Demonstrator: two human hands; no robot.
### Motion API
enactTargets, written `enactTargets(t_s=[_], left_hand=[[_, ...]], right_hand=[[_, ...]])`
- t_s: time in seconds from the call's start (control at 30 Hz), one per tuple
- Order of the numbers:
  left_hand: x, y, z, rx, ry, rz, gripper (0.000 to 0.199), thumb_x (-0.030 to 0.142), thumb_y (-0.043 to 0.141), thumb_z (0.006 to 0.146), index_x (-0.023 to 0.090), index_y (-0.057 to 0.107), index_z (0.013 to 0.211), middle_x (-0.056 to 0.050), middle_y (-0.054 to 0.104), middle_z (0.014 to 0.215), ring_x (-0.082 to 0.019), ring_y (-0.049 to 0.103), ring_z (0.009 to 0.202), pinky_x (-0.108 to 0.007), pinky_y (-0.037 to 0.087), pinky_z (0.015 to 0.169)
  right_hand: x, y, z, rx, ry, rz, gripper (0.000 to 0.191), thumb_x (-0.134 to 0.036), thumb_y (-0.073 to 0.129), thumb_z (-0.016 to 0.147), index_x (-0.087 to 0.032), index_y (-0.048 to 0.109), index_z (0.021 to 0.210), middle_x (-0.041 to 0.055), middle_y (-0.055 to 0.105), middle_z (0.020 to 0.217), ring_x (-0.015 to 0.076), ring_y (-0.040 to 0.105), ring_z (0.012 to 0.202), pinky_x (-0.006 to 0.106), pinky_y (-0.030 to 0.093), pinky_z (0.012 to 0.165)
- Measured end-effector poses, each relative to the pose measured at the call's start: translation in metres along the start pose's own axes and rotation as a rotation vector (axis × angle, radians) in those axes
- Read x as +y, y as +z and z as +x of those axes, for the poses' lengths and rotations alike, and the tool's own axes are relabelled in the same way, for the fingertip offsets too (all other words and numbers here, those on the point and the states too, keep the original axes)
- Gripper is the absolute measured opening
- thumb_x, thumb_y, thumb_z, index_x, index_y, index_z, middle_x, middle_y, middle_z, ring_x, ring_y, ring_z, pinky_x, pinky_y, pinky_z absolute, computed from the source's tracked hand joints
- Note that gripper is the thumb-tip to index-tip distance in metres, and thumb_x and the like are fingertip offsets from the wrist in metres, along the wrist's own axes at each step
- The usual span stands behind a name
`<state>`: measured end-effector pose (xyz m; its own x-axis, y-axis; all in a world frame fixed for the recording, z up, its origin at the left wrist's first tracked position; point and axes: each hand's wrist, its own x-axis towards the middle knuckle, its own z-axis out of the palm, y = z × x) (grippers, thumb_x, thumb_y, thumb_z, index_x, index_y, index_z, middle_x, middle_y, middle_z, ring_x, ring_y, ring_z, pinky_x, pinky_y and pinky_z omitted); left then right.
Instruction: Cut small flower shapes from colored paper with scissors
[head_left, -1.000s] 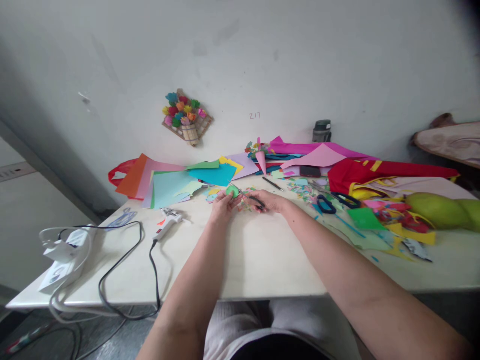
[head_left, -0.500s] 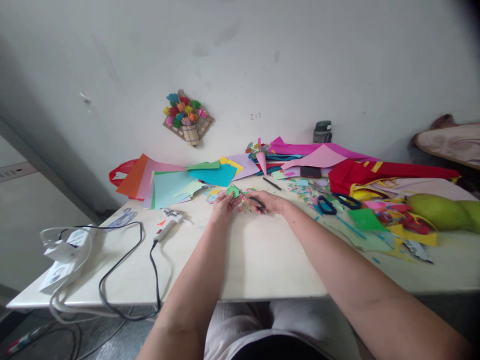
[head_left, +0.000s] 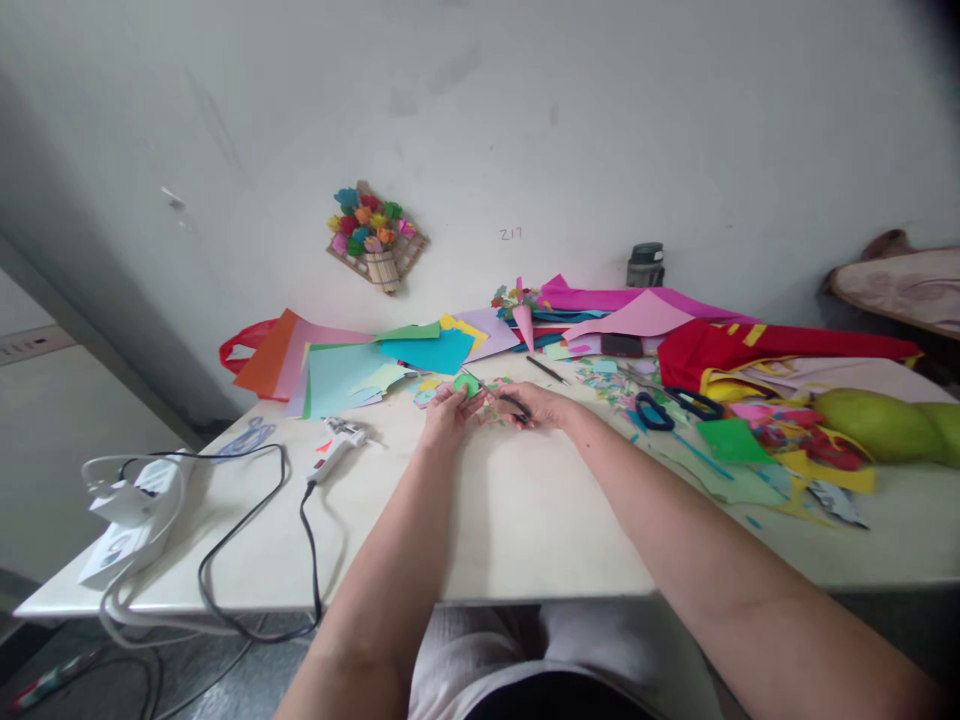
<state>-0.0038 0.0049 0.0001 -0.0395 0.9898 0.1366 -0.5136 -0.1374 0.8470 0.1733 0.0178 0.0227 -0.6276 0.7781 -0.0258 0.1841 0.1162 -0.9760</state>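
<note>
Over the middle of the table, my left hand [head_left: 448, 412] is closed on a small round piece of green paper [head_left: 466, 384]. Black-handled scissors [head_left: 514, 406] are in my right hand [head_left: 541, 405], with its fingers in the handle loops. The scissor blades point up and left, at the edge of the green paper; whether they are cutting into it is too small to tell. Small coloured paper scraps [head_left: 495, 405] lie around both hands. A black pen [head_left: 546, 369] rests just beyond my right hand.
Left stand a glue gun [head_left: 339, 450] with its black cord and a white power strip [head_left: 135, 520]. Coloured paper sheets [head_left: 345, 375] lie at the back. On the right are larger scissors [head_left: 654, 411], a phone [head_left: 622, 345], red cloth [head_left: 780, 345] and a green fruit-like object [head_left: 877, 424].
</note>
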Motion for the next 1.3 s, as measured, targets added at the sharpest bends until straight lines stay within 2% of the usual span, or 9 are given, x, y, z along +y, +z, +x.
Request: enactTargets(t_s=[0.3, 0.53, 0.67, 0.83, 1.0, 1.1, 1.2, 1.3], left_hand=[[0.0006, 0.0011, -0.0007, 0.004, -0.007, 0.013, 0.012, 0.017, 0.069, 0.07, 0.014, 0.06, 0.077, -0.005, 0.068, 0.078, -0.02, 0.068, 0.08, -0.035, 0.051, 0.083], [0.0012, 0.0011, -0.0007, 0.016, -0.018, -0.007, 0.013, 0.016, 0.069, 0.067, 0.014, 0.059, 0.074, -0.006, 0.069, 0.079, -0.022, 0.068, 0.082, -0.036, 0.052, 0.081], [0.0018, -0.0001, -0.0003, 0.015, -0.057, 0.005, 0.015, 0.02, 0.068, 0.066, 0.015, 0.059, 0.077, -0.007, 0.068, 0.079, -0.024, 0.067, 0.086, -0.036, 0.053, 0.079], [0.004, -0.0007, -0.0016, 0.003, -0.031, 0.06, 0.019, 0.023, 0.07, 0.065, 0.014, 0.059, 0.078, -0.008, 0.069, 0.082, -0.021, 0.067, 0.079, -0.034, 0.054, 0.077], [0.0053, -0.0011, -0.0021, -0.012, 0.006, 0.077, 0.02, 0.02, 0.071, 0.064, 0.013, 0.059, 0.077, -0.009, 0.069, 0.087, -0.017, 0.066, 0.074, -0.033, 0.053, 0.076], [0.0054, -0.0015, -0.0018, -0.022, 0.021, 0.072, 0.019, 0.02, 0.072, 0.063, 0.014, 0.058, 0.074, -0.009, 0.069, 0.086, -0.018, 0.066, 0.077, -0.033, 0.053, 0.077], [0.0057, -0.0013, -0.0022, -0.031, 0.022, 0.073, 0.019, 0.021, 0.073, 0.063, 0.014, 0.058, 0.072, -0.008, 0.068, 0.083, -0.021, 0.066, 0.083, -0.036, 0.052, 0.081], [0.0058, -0.0006, -0.0028, -0.039, 0.012, 0.079, 0.019, 0.021, 0.074, 0.062, 0.013, 0.059, 0.072, -0.007, 0.067, 0.079, -0.021, 0.066, 0.081, -0.038, 0.052, 0.083]], right_hand=[[0.0037, -0.001, 0.0029, 0.008, -0.019, 0.009, 0.013, -0.025, 0.042, 0.083, -0.016, 0.05, 0.087, -0.0053, 0.05, 0.044, 0.0072, 0.041, 0.031, 0.017, 0.019, 0.028], [0.0011, -0.0011, 0.0016, -0.024, -0.015, 0.017, 0.019, -0.032, 0.042, 0.085, -0.016, 0.052, 0.086, -0.0053, 0.047, 0.042, 0.0071, 0.039, 0.03, 0.018, 0.018, 0.028], [-0.0005, -0.0006, 0.0005, 0.002, 0.005, -0.002, 0.019, -0.033, 0.053, 0.079, -0.016, 0.055, 0.086, -0.0058, 0.046, 0.042, 0.0066, 0.038, 0.032, 0.018, 0.019, 0.03], [0.0047, -0.0016, 0.0058, 0.042, -0.057, -0.058, 0.027, -0.032, 0.07, 0.064, -0.015, 0.056, 0.08, -0.0075, 0.048, 0.048, 0.0047, 0.036, 0.036, 0.018, 0.026, 0.035], [0.0073, -0.0027, 0.0081, 0.061, -0.182, -0.106, 0.036, -0.033, 0.077, 0.052, -0.015, 0.059, 0.077, -0.0028, 0.06, 0.064, 0.0098, 0.053, 0.055, 0.021, 0.036, 0.048], [0.007, -0.0035, 0.0072, 0.076, -0.208, -0.109, 0.039, -0.034, 0.078, 0.05, -0.015, 0.061, 0.079, 0.0001, 0.063, 0.074, 0.0131, 0.058, 0.066, 0.023, 0.039, 0.053], [0.0055, -0.0043, 0.0055, 0.081, -0.199, -0.127, 0.039, -0.035, 0.078, 0.049, -0.015, 0.06, 0.078, -0.0016, 0.061, 0.069, 0.0118, 0.056, 0.062, 0.022, 0.038, 0.052], [0.0042, -0.0053, 0.004, 0.064, -0.163, -0.157, 0.037, -0.037, 0.075, 0.054, -0.014, 0.059, 0.077, -0.006, 0.052, 0.055, 0.0074, 0.046, 0.048, 0.021, 0.032, 0.045]])
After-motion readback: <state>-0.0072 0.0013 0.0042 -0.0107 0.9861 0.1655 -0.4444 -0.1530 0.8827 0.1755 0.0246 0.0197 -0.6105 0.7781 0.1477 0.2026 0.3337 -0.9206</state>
